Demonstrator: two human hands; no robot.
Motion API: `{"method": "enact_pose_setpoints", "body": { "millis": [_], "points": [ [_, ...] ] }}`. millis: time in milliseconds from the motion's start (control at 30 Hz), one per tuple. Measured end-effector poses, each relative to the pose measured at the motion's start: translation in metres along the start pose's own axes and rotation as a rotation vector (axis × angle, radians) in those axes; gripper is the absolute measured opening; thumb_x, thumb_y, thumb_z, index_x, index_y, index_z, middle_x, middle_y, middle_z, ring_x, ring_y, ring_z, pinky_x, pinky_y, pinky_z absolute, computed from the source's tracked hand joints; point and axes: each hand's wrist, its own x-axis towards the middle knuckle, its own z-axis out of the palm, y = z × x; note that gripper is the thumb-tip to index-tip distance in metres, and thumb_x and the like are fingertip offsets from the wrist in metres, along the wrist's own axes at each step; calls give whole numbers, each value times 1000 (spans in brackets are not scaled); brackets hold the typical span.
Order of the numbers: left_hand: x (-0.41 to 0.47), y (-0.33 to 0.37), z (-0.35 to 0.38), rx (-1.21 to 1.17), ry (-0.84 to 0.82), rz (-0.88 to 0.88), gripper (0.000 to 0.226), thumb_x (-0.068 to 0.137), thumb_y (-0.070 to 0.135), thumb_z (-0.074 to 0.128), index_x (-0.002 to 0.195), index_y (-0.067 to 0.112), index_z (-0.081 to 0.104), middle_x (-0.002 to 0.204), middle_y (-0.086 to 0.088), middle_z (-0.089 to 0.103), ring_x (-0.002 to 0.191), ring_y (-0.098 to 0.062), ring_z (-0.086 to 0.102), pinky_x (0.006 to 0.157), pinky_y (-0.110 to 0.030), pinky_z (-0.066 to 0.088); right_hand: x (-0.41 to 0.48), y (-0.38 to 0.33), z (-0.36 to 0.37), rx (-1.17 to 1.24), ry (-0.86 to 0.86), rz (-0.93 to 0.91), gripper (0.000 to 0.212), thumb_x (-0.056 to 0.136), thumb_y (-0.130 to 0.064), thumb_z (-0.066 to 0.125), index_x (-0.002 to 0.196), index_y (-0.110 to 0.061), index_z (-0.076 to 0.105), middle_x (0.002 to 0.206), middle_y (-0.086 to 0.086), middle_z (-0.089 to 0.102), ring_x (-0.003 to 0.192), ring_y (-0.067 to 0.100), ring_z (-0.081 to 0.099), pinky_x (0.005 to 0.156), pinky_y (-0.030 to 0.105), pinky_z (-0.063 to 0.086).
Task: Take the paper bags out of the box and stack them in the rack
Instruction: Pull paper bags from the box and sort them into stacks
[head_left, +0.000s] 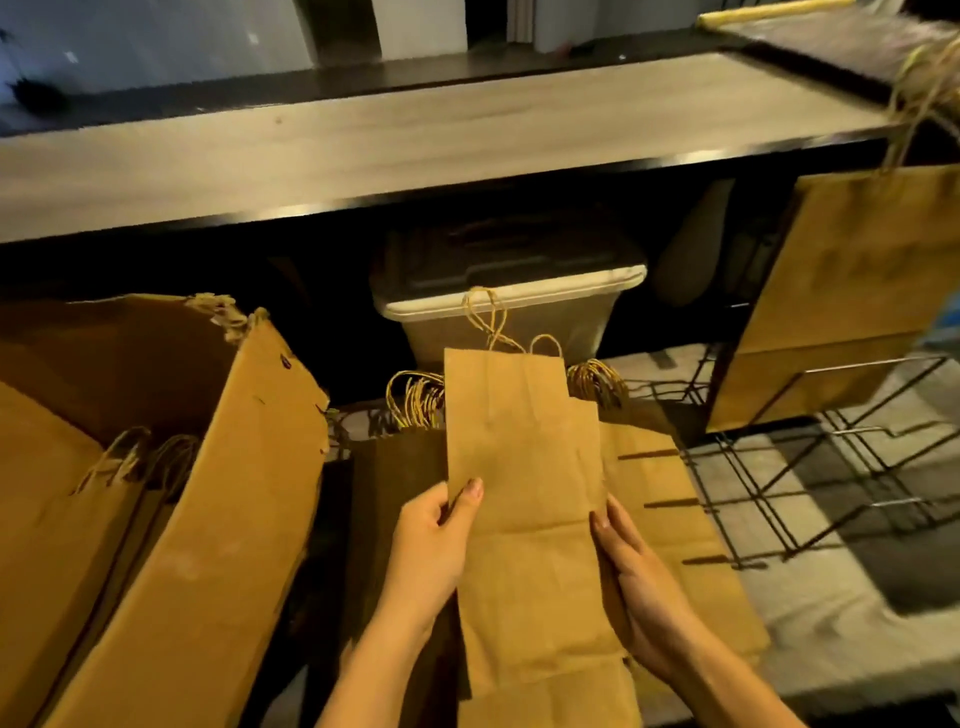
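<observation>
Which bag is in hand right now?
The narrow bag at centre, left hand and right hand holding its long edges; the others sit in the box or rack.

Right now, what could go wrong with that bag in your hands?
The bag is held only by its side edges, by the left hand and right hand, so it could slip or bend. Its string handles might catch on the rack wires. The stack below looks uneven, so the bag may land crooked and slide.
</observation>
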Motion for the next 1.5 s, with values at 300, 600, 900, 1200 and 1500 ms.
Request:
{"method": "enact_pose_setpoints", "body": {
  "millis": [300,600,900,1200,1500],
  "points": [
    [-6,-17,19,-44,-111,-201,24,94,38,50,90,21,66,96,-4,72,95,-23,67,90,-49,52,13,-18,-41,-233,265,-274,14,88,-24,61,102,-25,63,83,1,71,71,8,68,56,18,52],
    [1,-11,5,-114,-116,-179,18,95,29,48,93,28,66,90,19,72,84,2,67,86,-34,52,48,-13,-81,-950,508,-701,33,88,-14,64,121,-13,57,74,-4,63,66,7,60,63,35,54],
    [-5,-16,19,-107,-201,-241,51,78,55,57,122,29,56,120,14,59,122,-5,46,109,-37,35,37,-21,-64,-982,401,-729,26,89,-16,63,115,-17,61,102,-6,62,91,5,59,79,15,47],
    [-1,-30,40,25,-315,-370,36,99,36,42,135,37,41,123,17,55,103,-6,56,77,-33,50,9,-20,-45,-713,-112,-311,85,60,-42,78,133,-33,35,123,-20,50,112,-2,52,92,18,46],
    [5,-37,76,164,-407,-382,74,87,51,54,148,36,15,126,22,51,123,-13,48,105,-41,40,25,-10,-72,-961,163,-543,93,61,-32,84,139,-26,34,129,-20,40,121,-4,34,96,2,24]
  ]
}}
